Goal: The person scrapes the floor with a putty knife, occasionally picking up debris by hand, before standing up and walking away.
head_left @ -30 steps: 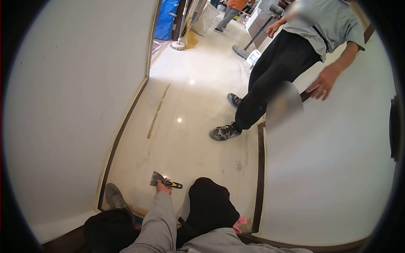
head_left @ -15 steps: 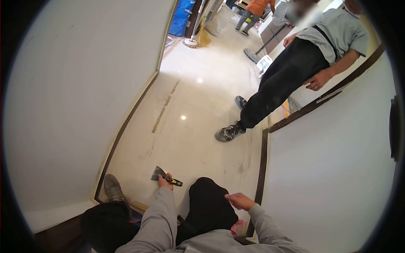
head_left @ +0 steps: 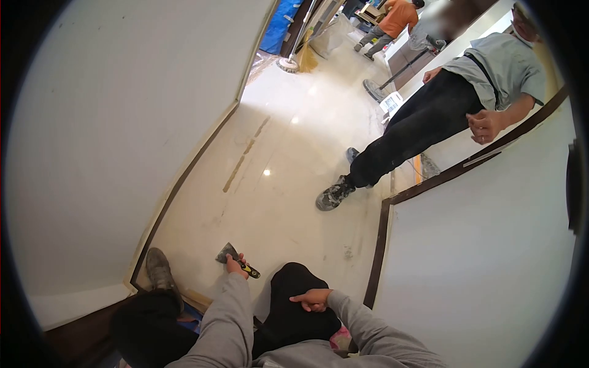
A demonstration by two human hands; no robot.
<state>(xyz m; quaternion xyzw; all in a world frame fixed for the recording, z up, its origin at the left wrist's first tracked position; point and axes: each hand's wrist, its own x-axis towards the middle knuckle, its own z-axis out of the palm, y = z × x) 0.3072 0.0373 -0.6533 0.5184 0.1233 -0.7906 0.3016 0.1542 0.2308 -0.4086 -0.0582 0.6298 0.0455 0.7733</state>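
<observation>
The left hand (head_left: 234, 266) held the scraper (head_left: 227, 251) low over the pale floor (head_left: 294, 230). Its fingers were pinched around the scraper, near where the blade met the black and yellow handle (head_left: 248, 270). The blade pointed away from the knee (head_left: 291, 279), but I could not tell if it touched the floor. A second ago the right hand (head_left: 314, 300) was out of sight. Now it had come in over the black pants, with one finger stuck out and the rest looking curled. Nothing showed in it, but I could not tell if it was all the way closed. So only the left hand had the scraper, and the right hand seemed free to help or point. Farther up the floor was a long brown mark (head_left: 245, 157). A co-worker (head_left: 423, 119) in black pants stood near it, one hand (head_left: 486, 126) by the hip.
</observation>
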